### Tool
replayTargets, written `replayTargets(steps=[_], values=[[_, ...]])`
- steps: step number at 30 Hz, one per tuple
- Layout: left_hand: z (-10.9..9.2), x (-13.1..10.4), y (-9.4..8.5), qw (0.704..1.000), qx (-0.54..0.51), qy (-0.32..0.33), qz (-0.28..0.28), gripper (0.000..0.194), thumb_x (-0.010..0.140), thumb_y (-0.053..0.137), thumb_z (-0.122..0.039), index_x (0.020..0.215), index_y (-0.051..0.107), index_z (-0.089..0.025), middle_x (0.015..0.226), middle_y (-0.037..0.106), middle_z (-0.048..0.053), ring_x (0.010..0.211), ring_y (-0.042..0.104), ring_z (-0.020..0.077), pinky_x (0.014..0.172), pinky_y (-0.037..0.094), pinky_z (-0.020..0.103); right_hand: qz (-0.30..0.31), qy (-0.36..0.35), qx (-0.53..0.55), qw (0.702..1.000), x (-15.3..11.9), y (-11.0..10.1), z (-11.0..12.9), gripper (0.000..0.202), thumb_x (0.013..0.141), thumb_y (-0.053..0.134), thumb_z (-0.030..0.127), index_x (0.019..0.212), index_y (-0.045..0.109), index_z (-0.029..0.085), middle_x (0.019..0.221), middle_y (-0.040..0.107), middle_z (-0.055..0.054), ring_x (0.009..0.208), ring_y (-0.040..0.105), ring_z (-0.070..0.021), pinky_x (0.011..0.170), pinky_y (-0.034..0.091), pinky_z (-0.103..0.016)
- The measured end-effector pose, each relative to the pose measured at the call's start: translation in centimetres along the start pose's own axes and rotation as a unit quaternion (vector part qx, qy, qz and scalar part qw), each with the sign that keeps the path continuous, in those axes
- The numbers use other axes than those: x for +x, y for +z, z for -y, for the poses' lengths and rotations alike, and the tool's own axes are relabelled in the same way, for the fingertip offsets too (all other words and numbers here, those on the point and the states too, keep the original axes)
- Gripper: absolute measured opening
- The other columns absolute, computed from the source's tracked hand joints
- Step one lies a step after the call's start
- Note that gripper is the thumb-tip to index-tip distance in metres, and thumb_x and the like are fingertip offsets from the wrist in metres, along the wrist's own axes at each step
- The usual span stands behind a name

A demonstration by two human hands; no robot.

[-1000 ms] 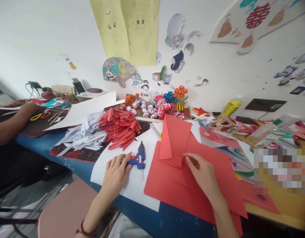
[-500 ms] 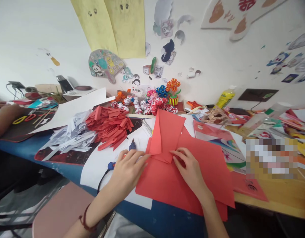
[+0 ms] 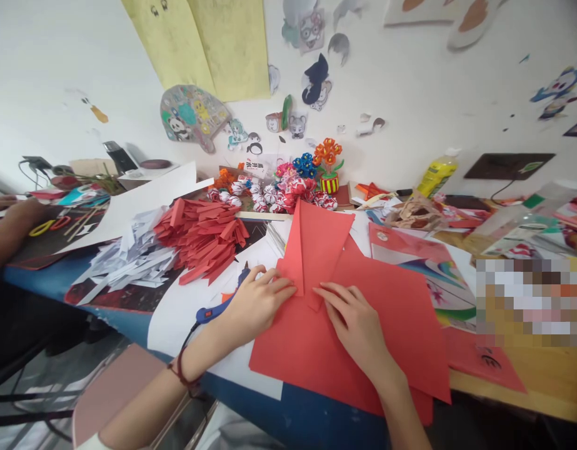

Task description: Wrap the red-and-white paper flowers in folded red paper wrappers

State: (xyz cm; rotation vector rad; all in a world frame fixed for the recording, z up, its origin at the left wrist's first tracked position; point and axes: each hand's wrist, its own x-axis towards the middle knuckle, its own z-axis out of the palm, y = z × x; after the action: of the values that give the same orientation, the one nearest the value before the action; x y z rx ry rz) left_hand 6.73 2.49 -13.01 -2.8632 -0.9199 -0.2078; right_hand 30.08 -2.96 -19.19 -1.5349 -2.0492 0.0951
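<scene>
Multiple large red sheets lie nearest me on the blue table. My left hand is bent at the fingers, tips touching the left flap of the folded red paper, which lies on the sheets; my right hand rests its fingertips at the near right edge. I cannot tell whether either hand pinches it. Blue glue gun: on a white sheet, partly hidden by my left hand. Beyond, left: heaps of red strips and white strips. Farthest: a potted orange flower and a yellow bottle.
</scene>
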Motion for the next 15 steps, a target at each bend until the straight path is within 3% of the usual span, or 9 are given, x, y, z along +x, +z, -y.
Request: replayTargets(steps=[6, 15], values=[[0.4, 0.4, 0.1, 0.999, 0.033, 0.01, 0.023, 0.039, 0.084, 0.053, -0.009, 0.118, 0.063, -0.023, 0.118, 0.062, 0.009, 0.111, 0.05, 0.0277, 0.094, 0.032, 0.046, 0.043, -0.043, -0.11, 0.992, 0.3, -0.1, 0.7, 0.057, 0.093, 0.042, 0.009, 0.143, 0.049, 0.035, 0.132, 0.06, -0.005, 0.1, 0.057, -0.0254, 0.077, 0.053, -0.039], [0.6, 1.4, 0.0, 0.999, 0.023, 0.004, 0.024, 0.039, 0.081, 0.052, -0.007, 0.113, 0.063, -0.025, 0.107, 0.056, 0.008, 0.099, 0.05, 0.0256, 0.084, 0.032, 0.042, 0.068, -0.048, -0.152, 0.985, 0.5, 0.1, 0.9, 0.064, 0.083, 0.044, 0.001, 0.134, 0.058, 0.037, 0.136, 0.057, -0.004, 0.103, 0.055, -0.026, 0.076, 0.05, -0.038]])
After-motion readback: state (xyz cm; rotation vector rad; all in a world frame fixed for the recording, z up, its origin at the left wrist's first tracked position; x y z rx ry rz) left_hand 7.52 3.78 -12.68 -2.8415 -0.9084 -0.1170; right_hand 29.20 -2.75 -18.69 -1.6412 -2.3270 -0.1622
